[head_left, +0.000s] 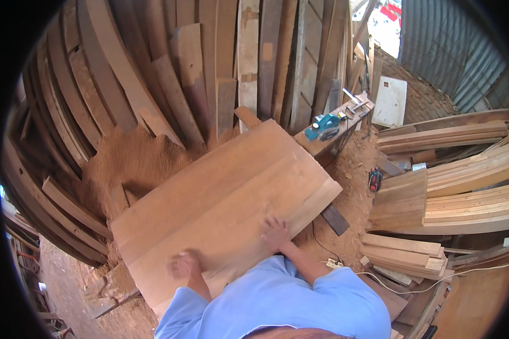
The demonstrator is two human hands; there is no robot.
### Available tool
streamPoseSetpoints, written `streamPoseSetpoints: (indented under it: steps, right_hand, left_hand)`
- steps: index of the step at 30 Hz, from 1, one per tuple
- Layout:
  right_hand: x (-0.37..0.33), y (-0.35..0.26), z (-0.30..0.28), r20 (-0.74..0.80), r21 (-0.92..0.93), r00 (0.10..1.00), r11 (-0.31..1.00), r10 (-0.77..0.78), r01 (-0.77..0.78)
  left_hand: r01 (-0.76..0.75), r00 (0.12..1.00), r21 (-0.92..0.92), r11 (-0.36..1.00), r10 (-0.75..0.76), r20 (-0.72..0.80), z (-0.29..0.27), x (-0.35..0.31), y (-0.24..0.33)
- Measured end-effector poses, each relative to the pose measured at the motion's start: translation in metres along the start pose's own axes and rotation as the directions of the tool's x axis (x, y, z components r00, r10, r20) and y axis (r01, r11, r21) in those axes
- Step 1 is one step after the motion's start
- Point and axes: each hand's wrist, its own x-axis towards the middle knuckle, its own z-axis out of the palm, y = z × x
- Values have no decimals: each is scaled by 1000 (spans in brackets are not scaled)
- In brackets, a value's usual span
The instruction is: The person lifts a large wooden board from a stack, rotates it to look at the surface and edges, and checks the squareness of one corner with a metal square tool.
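Observation:
A wide wooden panel (220,209), made of boards joined edge to edge, lies slanted in front of me. My right hand (275,233) rests flat on its near right part with the fingers spread. Over the near left part of the same panel is my left hand (185,264), blurred by motion, its fingers loosely outstretched. Neither hand holds anything. Sawdust tints parts of the panel's surface.
Beyond the panel's right corner, a teal power planer (326,126) and a bar clamp (353,103) sit on a wooden beam (316,144). A red-and-black tool (375,179) lies on the sawdusty floor. Tall planks (271,62) lean behind; stacked boards (469,206) fill the right. A sawdust heap (136,161) lies left.

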Motion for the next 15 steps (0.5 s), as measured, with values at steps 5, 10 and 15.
streamPoseSetpoints:
  steps: [5, 10, 15]
  right_hand:
    - [-2, 70, -27, 77, 50, 887, 887, 455, -459]
    - [-12, 97, -40, 234, 109, 806, 810, 543, -577]
    - [-10, 100, -30, 280, 327, 834, 770, 475, -548]
  left_hand:
    - [-412, 911, -90, 907, 413, -4, -28, 14, 14]
    - [-348, 937, -140, 927, 350, -8, -40, 21, 33]
    - [-353, 935, -93, 931, 350, -49, -45, 29, 45]
